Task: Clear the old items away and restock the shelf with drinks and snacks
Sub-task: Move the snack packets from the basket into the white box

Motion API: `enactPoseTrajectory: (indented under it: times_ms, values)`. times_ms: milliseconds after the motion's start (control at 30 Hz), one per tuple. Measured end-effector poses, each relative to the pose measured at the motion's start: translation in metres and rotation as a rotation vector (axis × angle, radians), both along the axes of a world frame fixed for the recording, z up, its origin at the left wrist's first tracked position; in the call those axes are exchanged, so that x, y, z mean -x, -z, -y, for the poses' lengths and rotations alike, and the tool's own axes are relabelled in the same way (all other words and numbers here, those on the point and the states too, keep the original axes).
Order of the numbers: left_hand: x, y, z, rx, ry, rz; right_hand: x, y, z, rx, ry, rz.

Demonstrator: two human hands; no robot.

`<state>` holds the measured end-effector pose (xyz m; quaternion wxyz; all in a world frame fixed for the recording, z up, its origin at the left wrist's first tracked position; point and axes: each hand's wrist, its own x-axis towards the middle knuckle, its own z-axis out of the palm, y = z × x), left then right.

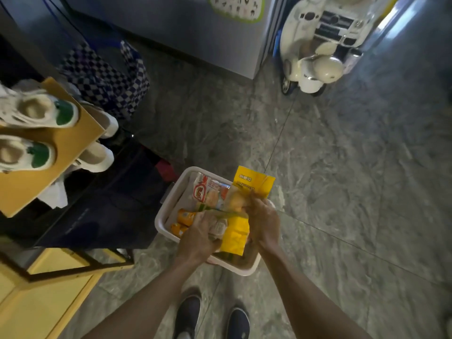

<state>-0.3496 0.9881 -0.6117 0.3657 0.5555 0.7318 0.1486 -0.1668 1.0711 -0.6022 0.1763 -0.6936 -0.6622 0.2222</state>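
Observation:
A white plastic basket (171, 204) stands on the floor in front of my feet, filled with snack packs. My left hand (199, 237) grips a clear pack of round buns (217, 227) over the basket. My right hand (263, 222) holds a yellow snack bag (253, 183) together with a clear pack of yellow cake (236, 201). A second yellow bag (236, 234) hangs between my hands. A red-and-white pastry pack (204, 192) and orange packets (184, 216) lie inside the basket.
A wooden shelf board (61, 152) at left carries white-and-green sneakers (36, 113). Below it sit more shoes and a dark bag (110, 204). A checkered bag (105, 77) lies behind. A cream toy scooter (315, 50) stands at the back right beside a grey cabinet (183, 33).

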Motion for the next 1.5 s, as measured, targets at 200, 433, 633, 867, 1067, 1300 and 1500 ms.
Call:
enactPoseTrajectory:
  times_ms: [200, 433, 633, 867, 1067, 1300, 1500]
  values:
    - [0.017, -0.093, 0.006, -0.094, 0.023, 0.007, -0.014, -0.098, 0.008, -0.076, 0.023, -0.013]
    - [0.03, -0.213, 0.03, -0.269, 0.129, 0.013, -0.015, -0.2, 0.039, -0.021, 0.061, -0.131]
    - [0.068, -0.293, 0.068, -0.351, 0.057, 0.057, 0.003, -0.273, 0.061, -0.208, -0.035, -0.103]
    - [0.125, -0.351, 0.138, -0.416, -0.26, -0.077, 0.077, -0.337, 0.062, -0.285, -0.329, -0.231]
    - [0.184, -0.393, 0.242, -0.415, -0.622, -0.187, 0.187, -0.369, 0.105, -0.364, -0.637, -0.305]
    - [0.259, -0.409, 0.382, -0.426, -0.868, -0.282, 0.324, -0.388, 0.208, -0.42, -0.879, -0.309]
    - [0.337, -0.402, 0.501, -0.468, -1.086, -0.203, 0.441, -0.384, 0.316, -0.319, -1.046, -0.356]
